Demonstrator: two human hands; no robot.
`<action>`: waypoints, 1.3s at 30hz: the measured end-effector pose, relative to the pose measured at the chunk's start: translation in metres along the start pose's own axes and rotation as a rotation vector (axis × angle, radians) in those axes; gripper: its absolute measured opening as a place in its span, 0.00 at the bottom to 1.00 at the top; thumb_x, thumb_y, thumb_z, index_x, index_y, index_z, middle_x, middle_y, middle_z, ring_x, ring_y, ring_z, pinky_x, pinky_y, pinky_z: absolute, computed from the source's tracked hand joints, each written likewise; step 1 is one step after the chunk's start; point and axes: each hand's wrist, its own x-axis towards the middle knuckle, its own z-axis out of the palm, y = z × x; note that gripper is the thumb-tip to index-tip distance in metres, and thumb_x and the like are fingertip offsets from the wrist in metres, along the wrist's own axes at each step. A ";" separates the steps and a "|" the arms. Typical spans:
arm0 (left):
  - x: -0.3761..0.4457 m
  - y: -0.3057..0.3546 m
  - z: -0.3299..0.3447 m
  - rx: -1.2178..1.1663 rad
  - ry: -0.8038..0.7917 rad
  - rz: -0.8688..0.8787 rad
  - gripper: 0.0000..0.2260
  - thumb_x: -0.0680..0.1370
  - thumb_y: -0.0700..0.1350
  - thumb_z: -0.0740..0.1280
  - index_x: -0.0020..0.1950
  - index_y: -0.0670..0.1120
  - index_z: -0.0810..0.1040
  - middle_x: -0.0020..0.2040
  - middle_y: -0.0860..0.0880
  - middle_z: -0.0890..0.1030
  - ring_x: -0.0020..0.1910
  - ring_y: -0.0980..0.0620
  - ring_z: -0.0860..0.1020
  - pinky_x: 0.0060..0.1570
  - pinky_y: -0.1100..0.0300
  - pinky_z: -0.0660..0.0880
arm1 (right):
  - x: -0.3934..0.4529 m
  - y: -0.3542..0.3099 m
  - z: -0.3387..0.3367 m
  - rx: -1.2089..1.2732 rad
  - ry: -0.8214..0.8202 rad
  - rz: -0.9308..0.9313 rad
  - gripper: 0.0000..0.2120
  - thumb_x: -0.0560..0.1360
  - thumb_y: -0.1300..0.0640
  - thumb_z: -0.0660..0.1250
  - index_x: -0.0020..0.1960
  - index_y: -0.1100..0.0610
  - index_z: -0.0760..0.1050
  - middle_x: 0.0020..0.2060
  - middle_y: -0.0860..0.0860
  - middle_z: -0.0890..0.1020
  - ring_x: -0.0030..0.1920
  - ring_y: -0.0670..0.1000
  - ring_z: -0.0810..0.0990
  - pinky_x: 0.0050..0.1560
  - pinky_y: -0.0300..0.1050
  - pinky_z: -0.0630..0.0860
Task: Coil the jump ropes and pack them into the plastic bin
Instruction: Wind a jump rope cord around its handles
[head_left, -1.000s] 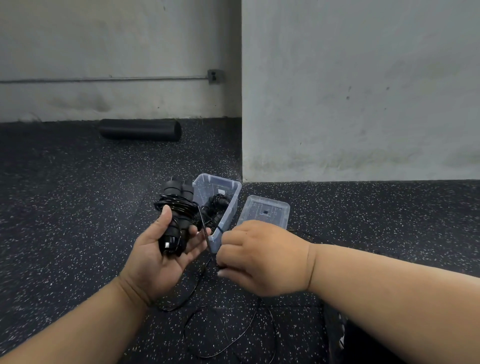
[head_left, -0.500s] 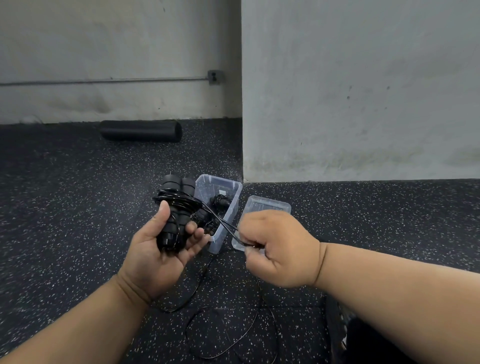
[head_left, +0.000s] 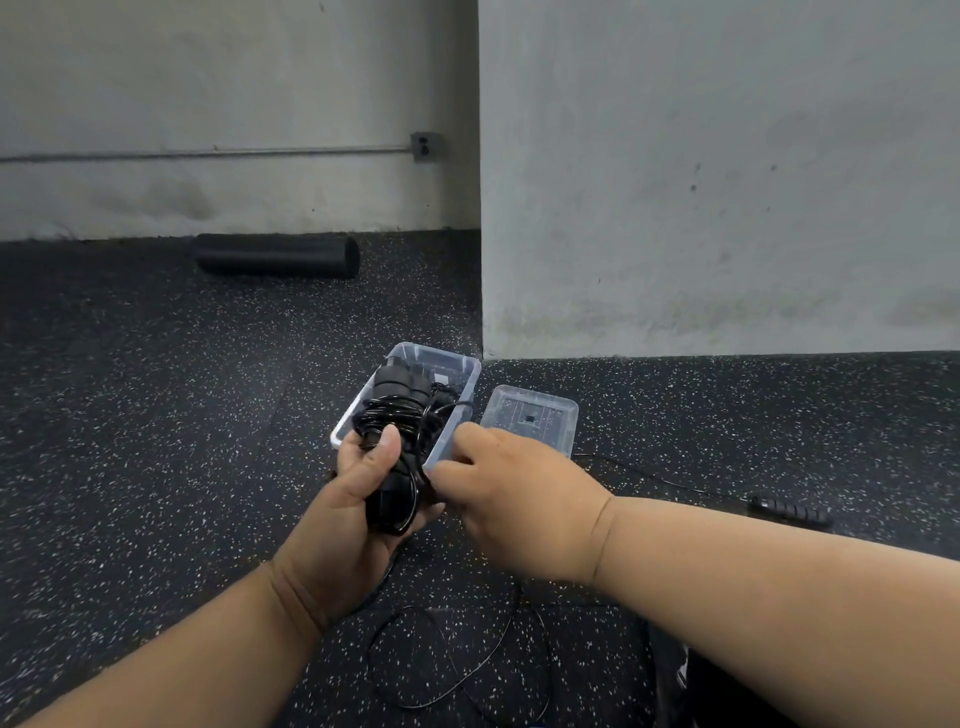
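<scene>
Black rubber floor with pale speckles runs up to a grey wall, and at the far left of the scene a dark foam roller lies along the base of that wall, below a thin conduit that ends in a small outlet box. Nearer and toward the middle, the left hand grips a bundled jump rope: two black handles side by side, pointing up and away, with glossy black cord wound around their upper part, the thumb pressed across the front of the handles and the fingers curled round behind. This bundle is held just above and in front of the near left corner of the clear plastic bin, which sits open on the floor and already has dark rope and handles inside (how many cannot be told). The right hand is close beside the bundle, fingers bent and meeting the cord at the bundle's right edge; it appears to pinch the cord, though the fingertips are partly hidden. Loose cord trails down from the hands and loops over the floor near the bottom of the view. Right of the bin, just beside it, the clear lid lies flat. Further right, another black handle rests on the floor, its thin cord running back toward the lid.
</scene>
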 end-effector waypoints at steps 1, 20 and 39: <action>-0.002 -0.001 0.003 0.003 0.020 0.004 0.26 0.78 0.53 0.65 0.76 0.49 0.68 0.66 0.42 0.83 0.60 0.43 0.83 0.59 0.40 0.81 | 0.001 0.001 0.001 0.003 -0.022 0.026 0.08 0.73 0.60 0.69 0.52 0.55 0.75 0.46 0.53 0.74 0.38 0.53 0.70 0.34 0.48 0.71; 0.002 -0.016 0.008 0.122 0.220 0.139 0.27 0.77 0.55 0.68 0.73 0.53 0.63 0.63 0.38 0.82 0.61 0.41 0.84 0.48 0.54 0.83 | 0.004 -0.023 0.002 0.990 0.003 0.694 0.18 0.81 0.51 0.70 0.41 0.65 0.78 0.30 0.52 0.73 0.27 0.46 0.67 0.26 0.38 0.64; 0.005 -0.018 0.010 0.195 0.263 0.172 0.34 0.71 0.54 0.72 0.72 0.51 0.59 0.61 0.43 0.84 0.57 0.48 0.85 0.56 0.52 0.83 | 0.015 -0.014 0.010 0.725 -0.017 0.620 0.12 0.77 0.58 0.68 0.38 0.59 0.69 0.30 0.51 0.73 0.30 0.48 0.68 0.31 0.45 0.68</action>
